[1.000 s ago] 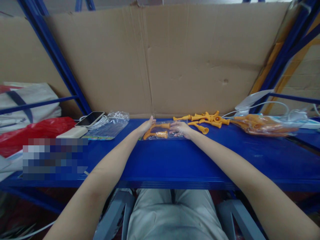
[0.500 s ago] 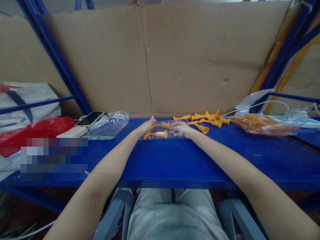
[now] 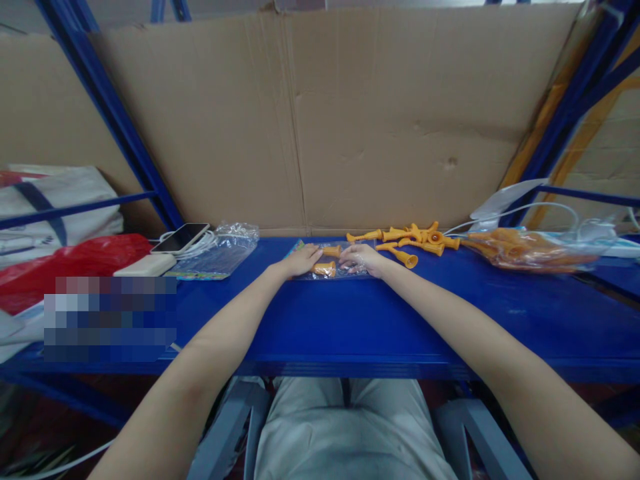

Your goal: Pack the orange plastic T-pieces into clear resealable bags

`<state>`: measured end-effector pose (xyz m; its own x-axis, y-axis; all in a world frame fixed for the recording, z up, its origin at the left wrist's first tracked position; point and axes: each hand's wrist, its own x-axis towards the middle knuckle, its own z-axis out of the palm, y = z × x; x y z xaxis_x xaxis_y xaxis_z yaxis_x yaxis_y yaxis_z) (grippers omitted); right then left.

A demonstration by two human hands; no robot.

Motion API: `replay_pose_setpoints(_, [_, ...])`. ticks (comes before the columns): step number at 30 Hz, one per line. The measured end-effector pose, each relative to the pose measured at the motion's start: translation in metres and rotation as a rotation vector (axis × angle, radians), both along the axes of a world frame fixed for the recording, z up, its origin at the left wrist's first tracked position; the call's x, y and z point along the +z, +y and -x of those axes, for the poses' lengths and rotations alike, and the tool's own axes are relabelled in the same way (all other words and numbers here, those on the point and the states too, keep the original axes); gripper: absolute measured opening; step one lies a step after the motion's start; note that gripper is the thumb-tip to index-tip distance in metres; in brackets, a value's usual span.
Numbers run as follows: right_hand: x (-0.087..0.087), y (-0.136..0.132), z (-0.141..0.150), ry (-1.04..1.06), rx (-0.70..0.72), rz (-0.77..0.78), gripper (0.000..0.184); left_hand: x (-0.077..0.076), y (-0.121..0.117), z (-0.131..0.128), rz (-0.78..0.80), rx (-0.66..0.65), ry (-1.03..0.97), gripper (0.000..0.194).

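Observation:
A clear plastic bag (image 3: 345, 272) lies flat on the blue shelf in front of me, with orange plastic pieces (image 3: 325, 269) with flared, horn-like ends inside. My left hand (image 3: 301, 259) rests palm down over the bag's left part, fingers stretched out, and covers the narrow ends of those pieces. At the bag's right part, my right hand (image 3: 361, 258) has its fingers bent around the plastic; the fingertips are partly hidden. Just right of that hand, a loose orange piece (image 3: 403, 256) lies in front of a small pile of similar pieces (image 3: 420, 235).
On the right stands a filled clear bag of orange pieces (image 3: 520, 250). To the left lie a flat clear bag (image 3: 220, 257), a phone (image 3: 181, 238) with a white cable, a white block (image 3: 144, 265) and a red plastic bag (image 3: 95, 263). Cardboard (image 3: 390, 120) backs the shelf.
My left hand has moved from the bag's left edge onto its top and flattened, covering part of the pieces inside. My right hand stays at the bag's right part, fingers more bent.

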<state>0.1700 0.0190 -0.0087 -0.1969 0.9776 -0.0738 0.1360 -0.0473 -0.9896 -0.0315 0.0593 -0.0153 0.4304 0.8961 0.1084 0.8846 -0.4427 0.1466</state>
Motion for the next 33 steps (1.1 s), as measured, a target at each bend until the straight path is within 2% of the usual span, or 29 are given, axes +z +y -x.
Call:
replay_pose_setpoints(11, [-0.0006,0.0013,-0.0003,-0.009,0.01,0.002,0.003,0.0051,-0.0061,-0.0016,0.028,0.006,0.016,0.062])
replay_pose_setpoints(18, [-0.0004,0.0017,0.0001,0.0,0.005,0.002,0.01,0.0017,-0.0009,0.0007,0.024,-0.001,0.008,0.063])
replay_pose_setpoints(33, [0.0,0.0002,0.0012,-0.009,-0.003,0.005,0.005,0.0,0.0014,0.0016,0.022,-0.019,0.013,0.063])
